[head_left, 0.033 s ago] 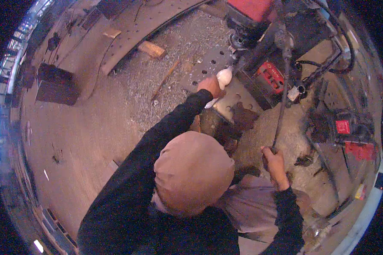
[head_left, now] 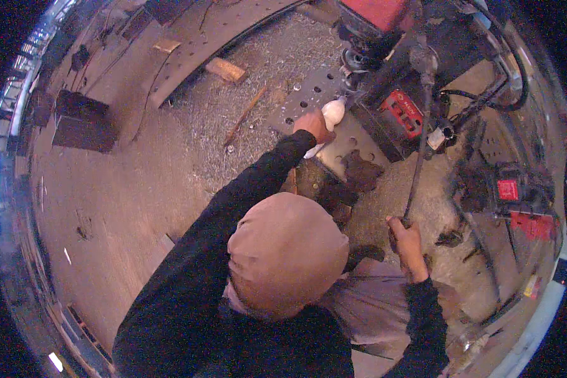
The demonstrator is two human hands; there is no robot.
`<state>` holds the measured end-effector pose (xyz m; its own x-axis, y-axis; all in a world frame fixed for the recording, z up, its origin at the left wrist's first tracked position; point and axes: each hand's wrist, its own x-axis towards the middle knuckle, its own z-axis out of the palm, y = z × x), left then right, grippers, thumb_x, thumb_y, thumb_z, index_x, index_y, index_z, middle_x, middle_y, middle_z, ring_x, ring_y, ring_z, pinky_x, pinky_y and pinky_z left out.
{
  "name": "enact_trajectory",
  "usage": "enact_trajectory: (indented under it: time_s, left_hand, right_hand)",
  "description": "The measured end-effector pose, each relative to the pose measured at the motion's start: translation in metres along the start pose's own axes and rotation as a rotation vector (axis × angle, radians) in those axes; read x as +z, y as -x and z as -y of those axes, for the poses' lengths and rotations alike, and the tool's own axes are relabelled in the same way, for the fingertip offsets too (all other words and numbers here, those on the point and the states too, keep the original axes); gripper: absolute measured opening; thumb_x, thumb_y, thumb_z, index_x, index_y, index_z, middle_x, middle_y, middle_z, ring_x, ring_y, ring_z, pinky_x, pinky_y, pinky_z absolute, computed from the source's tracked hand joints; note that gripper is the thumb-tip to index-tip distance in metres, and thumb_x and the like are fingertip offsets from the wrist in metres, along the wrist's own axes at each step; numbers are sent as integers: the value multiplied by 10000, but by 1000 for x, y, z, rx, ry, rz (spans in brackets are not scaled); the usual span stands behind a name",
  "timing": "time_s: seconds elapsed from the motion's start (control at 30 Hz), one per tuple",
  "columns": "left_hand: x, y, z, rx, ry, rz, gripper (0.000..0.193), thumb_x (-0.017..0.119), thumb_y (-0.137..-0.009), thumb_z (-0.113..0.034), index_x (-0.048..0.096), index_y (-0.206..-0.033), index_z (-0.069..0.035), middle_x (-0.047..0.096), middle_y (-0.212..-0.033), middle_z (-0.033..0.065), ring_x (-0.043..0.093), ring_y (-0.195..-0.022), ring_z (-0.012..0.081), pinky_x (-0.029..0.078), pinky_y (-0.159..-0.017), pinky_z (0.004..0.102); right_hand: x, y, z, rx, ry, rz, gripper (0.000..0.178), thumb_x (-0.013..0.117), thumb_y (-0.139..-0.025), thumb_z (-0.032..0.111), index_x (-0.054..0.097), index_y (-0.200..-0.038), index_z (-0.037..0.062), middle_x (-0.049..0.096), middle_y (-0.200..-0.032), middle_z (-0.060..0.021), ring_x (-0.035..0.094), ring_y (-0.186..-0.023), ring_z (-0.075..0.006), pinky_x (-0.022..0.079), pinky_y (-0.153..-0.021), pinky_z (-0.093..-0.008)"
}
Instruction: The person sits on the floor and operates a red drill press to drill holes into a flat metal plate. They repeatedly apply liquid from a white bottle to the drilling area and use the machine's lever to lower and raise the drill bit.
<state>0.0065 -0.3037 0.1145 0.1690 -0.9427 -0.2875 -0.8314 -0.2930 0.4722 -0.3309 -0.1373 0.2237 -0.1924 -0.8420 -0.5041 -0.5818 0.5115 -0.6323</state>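
My left hand (head_left: 312,127) is closed round a white squeeze bottle (head_left: 333,114), whose rounded body tips toward the drill chuck (head_left: 354,60). Below the bottle lies a steel plate (head_left: 335,146) with rows of round holes. A magnetic drill press (head_left: 373,12) with a red top and black body stands on the plate. My right hand (head_left: 409,249), lower right, wraps the end of the long feed lever (head_left: 418,167) that runs down from the machine. Part of the left hand's fingers is hidden behind the bottle.
Metal shavings (head_left: 227,135) cover the ground left of the plate. Wood blocks (head_left: 227,70) and a stick (head_left: 246,116) lie there. A dark box (head_left: 85,123) sits far left; red and black tools (head_left: 526,201) lie right. A rounded tan cloth shape (head_left: 288,252) fills the middle between my arms.
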Motion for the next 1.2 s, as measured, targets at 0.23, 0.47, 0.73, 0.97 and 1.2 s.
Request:
enact_trajectory:
  time_s: [0.23,0.47,0.73,0.97,1.2]
  left_hand:
    - [-1,3,6,13,-24,5,715,762,-644,-462,532,-1126,13,669,-1028,221,663,-952,366,537,-835,452]
    - [1,-1,3,-6,-98,39,803,761,-658,-527,495,-1182,20,658,-1078,205,653,-994,351,528,-859,432]
    - [-8,5,-3,-19,-89,77,788,763,-674,-509,491,-1186,25,657,-1073,211,649,-1010,350,525,-871,432]
    - [-11,4,-5,-1,-66,55,773,763,-679,-486,495,-1194,25,659,-1072,218,655,-996,353,531,-868,427]
    - [-9,3,-11,-24,-76,34,778,790,-653,-504,520,-1172,9,664,-1069,210,660,-988,351,537,-855,438]
  right_hand:
    - [-16,22,49,129,122,265,647,673,-825,453,579,-1149,-99,645,-1095,-234,611,-1037,-344,463,-917,-392]
    - [-7,9,15,-11,26,70,542,696,-823,397,550,-1074,-61,597,-962,-167,560,-864,-265,423,-759,-352]
    - [-8,6,12,-25,-11,65,319,707,-829,319,551,-912,54,517,-686,-4,440,-539,-111,315,-473,-280]
    - [-15,15,33,46,56,109,525,688,-821,417,627,-1028,-62,671,-893,-146,631,-765,-246,498,-702,-363]
    - [-9,11,29,-5,-71,47,244,695,-839,271,545,-759,95,466,-589,54,384,-457,-62,265,-414,-263]
